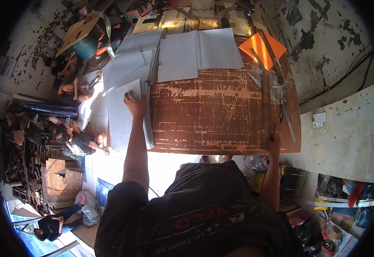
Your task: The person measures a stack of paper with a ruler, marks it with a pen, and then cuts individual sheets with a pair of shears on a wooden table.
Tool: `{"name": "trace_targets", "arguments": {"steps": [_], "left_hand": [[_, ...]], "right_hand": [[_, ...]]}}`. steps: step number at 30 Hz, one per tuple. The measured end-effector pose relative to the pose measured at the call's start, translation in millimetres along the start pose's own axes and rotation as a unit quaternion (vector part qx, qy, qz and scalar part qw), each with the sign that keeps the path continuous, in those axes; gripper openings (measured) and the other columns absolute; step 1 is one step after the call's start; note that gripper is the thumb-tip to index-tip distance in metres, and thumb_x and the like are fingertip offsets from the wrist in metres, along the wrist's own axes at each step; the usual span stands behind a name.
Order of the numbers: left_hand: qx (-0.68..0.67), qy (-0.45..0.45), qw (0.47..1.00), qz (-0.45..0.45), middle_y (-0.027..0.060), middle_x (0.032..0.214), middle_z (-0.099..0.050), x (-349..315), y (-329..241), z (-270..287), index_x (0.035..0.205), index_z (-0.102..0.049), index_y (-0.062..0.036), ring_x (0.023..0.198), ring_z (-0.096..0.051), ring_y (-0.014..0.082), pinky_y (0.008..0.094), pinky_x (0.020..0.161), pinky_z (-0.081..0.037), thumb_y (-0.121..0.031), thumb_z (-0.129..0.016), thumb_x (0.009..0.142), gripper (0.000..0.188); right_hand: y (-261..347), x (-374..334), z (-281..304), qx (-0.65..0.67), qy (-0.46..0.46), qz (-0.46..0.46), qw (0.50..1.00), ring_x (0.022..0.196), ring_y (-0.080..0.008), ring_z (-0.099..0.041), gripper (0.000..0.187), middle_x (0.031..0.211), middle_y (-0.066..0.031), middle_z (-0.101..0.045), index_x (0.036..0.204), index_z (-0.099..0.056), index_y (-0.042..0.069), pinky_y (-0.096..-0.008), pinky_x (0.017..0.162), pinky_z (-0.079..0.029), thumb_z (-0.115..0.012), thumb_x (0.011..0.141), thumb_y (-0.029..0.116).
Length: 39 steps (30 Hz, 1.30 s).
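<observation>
My left hand [134, 104] lies on a stack of pale grey sheets [125, 124] at the table's left edge, its fingers apart on the top sheet. Near the right front edge, my right hand [273, 143] is closed around a slim red tool [274, 128]; whether it is a pen or a cutter I cannot tell. Beside that hand, a long brown strip [265, 107] lies along the scored brown tabletop [204, 111]. A metal ruler [289, 126] and a thin black tool [281, 112] lie to its right.
More pale sheets [178, 60] lie along the table's back left. An orange sheet [257, 45] and clear plastic scraps [281, 88] are at the back right. Several people sit on the floor to the left, near piled wood scraps [24, 150]. A peeling wall [324, 51] borders the right.
</observation>
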<state>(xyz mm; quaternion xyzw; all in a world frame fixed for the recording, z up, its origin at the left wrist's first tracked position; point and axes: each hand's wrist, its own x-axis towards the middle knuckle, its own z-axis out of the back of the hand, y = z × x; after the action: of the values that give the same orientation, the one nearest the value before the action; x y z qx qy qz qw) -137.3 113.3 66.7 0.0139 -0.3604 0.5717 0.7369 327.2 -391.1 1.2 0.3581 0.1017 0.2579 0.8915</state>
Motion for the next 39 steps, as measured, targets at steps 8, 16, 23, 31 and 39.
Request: {"name": "trace_targets", "arguments": {"steps": [8,16,23,31,39], "left_hand": [[-0.06,-0.002,0.998,0.002,0.0281,0.116,-0.065,9.4,16.3,10.9,0.116,-0.063,0.0038,0.113,-0.059,0.0469,0.0531,0.102,-0.045,-0.026,-0.072,0.087,0.042],[0.114,0.047,0.988,0.087,0.027,0.09,-0.072,45.7,-12.7,65.5,0.099,-0.073,-0.0082,0.087,-0.071,0.0461,0.0542,0.079,-0.057,-0.021,-0.056,0.092,0.022],[-0.057,0.123,0.986,-0.098,0.0331,0.101,-0.066,80.2,-122.9,189.3,0.12,-0.064,0.0062,0.098,-0.063,0.0514,0.0492,0.081,-0.051,-0.019,-0.058,0.098,0.034],[-0.386,0.441,0.808,-0.058,-0.0021,0.092,-0.065,67.8,-195.0,215.6,0.118,-0.067,0.0026,0.084,-0.053,0.0048,0.023,0.079,-0.043,-0.011,-0.06,0.101,0.022],[-0.157,0.597,0.757,-0.213,0.0134,0.09,-0.071,18.8,-247.5,77.8,0.11,-0.07,0.0004,0.081,-0.064,0.0215,0.0354,0.08,-0.05,-0.022,-0.068,0.095,0.027]], "right_hand": [[30.9,5.2,-6.1,-0.004,-0.029,0.025,0.999,0.088,-0.0433,-0.068,0.03,0.091,-0.023,-0.069,0.099,-0.064,-0.001,-0.0493,0.076,-0.051,-0.073,0.084,0.022],[36.8,11.1,1.0,-0.066,-0.115,0.03,0.991,0.089,-0.0462,-0.064,0.032,0.087,-0.0248,-0.064,0.1,-0.059,-0.001,-0.0516,0.077,-0.049,-0.07,0.088,0.026],[54.1,20.3,-3.4,-0.064,-0.148,0.077,0.984,0.093,-0.0516,-0.06,0.039,0.108,-0.0327,-0.057,0.114,-0.051,-0.004,-0.0535,0.079,-0.05,-0.067,0.092,0.024],[50.1,17.2,-1.2,-0.145,-0.121,0.065,0.98,0.107,-0.0488,-0.057,0.049,0.12,-0.029,-0.054,0.133,-0.054,0.003,-0.055,0.088,-0.049,-0.069,0.09,0.022],[54.6,25.2,1.6,-0.127,-0.156,0.05,0.978,0.11,-0.0455,-0.054,0.045,0.119,-0.0243,-0.056,0.128,-0.058,0.005,-0.0546,0.092,-0.046,-0.07,0.091,0.028]]}}
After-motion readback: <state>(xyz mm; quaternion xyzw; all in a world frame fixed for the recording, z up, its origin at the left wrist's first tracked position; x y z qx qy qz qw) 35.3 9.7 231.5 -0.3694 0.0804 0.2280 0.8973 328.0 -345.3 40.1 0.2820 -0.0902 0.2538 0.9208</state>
